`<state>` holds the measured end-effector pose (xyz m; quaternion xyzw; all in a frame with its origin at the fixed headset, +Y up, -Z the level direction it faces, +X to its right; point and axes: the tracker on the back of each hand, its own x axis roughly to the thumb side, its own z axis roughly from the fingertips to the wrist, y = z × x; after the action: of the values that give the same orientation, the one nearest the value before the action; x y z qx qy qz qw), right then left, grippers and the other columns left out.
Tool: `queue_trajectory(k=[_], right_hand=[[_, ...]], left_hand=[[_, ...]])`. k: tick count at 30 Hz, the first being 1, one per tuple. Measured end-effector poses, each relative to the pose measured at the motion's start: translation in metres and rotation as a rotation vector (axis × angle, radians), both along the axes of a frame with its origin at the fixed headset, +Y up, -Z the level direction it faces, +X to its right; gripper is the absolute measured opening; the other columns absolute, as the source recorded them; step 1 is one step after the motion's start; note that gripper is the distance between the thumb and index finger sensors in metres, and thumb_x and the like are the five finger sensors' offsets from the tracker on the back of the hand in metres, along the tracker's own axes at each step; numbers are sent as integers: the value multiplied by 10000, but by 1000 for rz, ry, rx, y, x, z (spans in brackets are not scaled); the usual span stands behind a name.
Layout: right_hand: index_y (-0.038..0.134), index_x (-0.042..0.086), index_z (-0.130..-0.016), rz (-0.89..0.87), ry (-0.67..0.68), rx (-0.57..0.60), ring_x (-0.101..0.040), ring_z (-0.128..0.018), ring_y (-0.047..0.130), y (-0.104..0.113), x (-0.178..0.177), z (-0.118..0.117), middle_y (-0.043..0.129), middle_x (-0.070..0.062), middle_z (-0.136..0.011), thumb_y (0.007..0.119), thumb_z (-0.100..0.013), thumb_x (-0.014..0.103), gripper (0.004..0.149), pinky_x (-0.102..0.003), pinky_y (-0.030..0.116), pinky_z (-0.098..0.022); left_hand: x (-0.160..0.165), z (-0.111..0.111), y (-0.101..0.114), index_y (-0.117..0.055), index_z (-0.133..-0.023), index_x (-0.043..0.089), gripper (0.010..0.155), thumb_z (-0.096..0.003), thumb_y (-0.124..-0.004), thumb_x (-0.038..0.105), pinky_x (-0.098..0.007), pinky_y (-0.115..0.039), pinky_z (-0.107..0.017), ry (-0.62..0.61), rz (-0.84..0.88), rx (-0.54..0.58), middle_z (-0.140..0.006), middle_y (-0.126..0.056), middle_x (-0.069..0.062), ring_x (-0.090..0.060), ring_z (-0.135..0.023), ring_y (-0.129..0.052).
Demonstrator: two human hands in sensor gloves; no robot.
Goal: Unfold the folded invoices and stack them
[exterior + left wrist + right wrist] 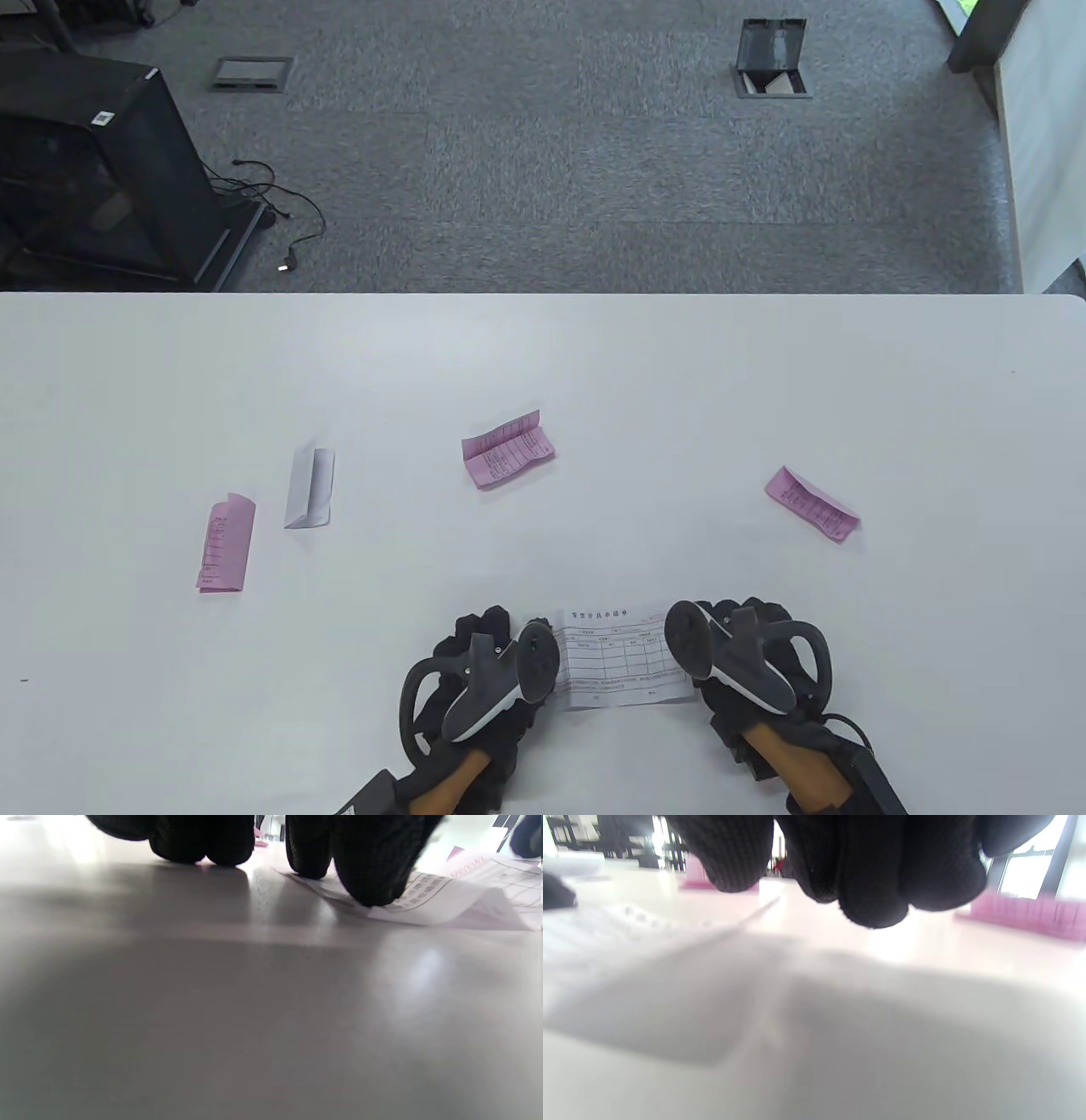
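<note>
- Far left on the white table (127,382): a pink invoice (226,545), folded into a narrow strip that lies lengthwise, printed lines showing on top.
- Just to its right: a white invoice (309,487), folded, one flap standing up a little along the crease.
- Left hand (475,679), near the table's front edge: fingertips (373,878) press down on the left edge of the unfolded invoice (624,658), as the left wrist view shows; the fingers point down, not curled round anything.
- Centre: another pink invoice (507,448), folded and half sprung open, lying askew.
- Between the hands: the unfolded invoice, white with a printed table and a heading, spread flat (its near left corner lifts slightly).
- Right hand (747,658): at the sheet's right edge; the blurred right wrist view leaves it unclear whether the fingers (874,899) touch the paper.
- Far right: a third pink invoice (811,503), folded, lying aslant.
- Count: three pink folded, one white folded, one white unfolded; five invoices.
</note>
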<state>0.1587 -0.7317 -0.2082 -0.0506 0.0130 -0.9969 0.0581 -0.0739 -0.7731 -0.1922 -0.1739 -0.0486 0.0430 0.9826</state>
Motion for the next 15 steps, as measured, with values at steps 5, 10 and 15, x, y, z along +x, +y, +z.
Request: queue_trajectory(k=[5, 10, 15], right_hand=[[629, 281, -988, -107, 221, 22, -459, -878, 668, 14, -27, 12, 717, -173, -961, 709, -463, 502, 575, -710, 466, -663], [606, 334, -1005, -115, 319, -184, -494, -937, 562, -7, -67, 5, 612, -202, -1044, 701, -465, 508, 575, -747, 405, -665], [589, 353, -1013, -81, 341, -219, -501, -955, 525, -23, -89, -3, 567, -203, -1072, 688, -460, 525, 588, -757, 382, -666]], left_hand=[[-2, -2, -2, -521, -1099, 383, 706, -469, -820, 496, -622, -462, -729, 1, 12, -32, -1188, -373, -185, -467, -1068, -378], [-5, -4, -3, -502, -1100, 403, 701, -475, -808, 495, -620, -450, -734, -3, 25, -49, -1197, -333, -178, -463, -1076, -335], [-5, -4, -3, -496, -1101, 407, 701, -477, -804, 493, -620, -446, -735, -7, 29, -51, -1197, -325, -181, -467, -1075, -323]])
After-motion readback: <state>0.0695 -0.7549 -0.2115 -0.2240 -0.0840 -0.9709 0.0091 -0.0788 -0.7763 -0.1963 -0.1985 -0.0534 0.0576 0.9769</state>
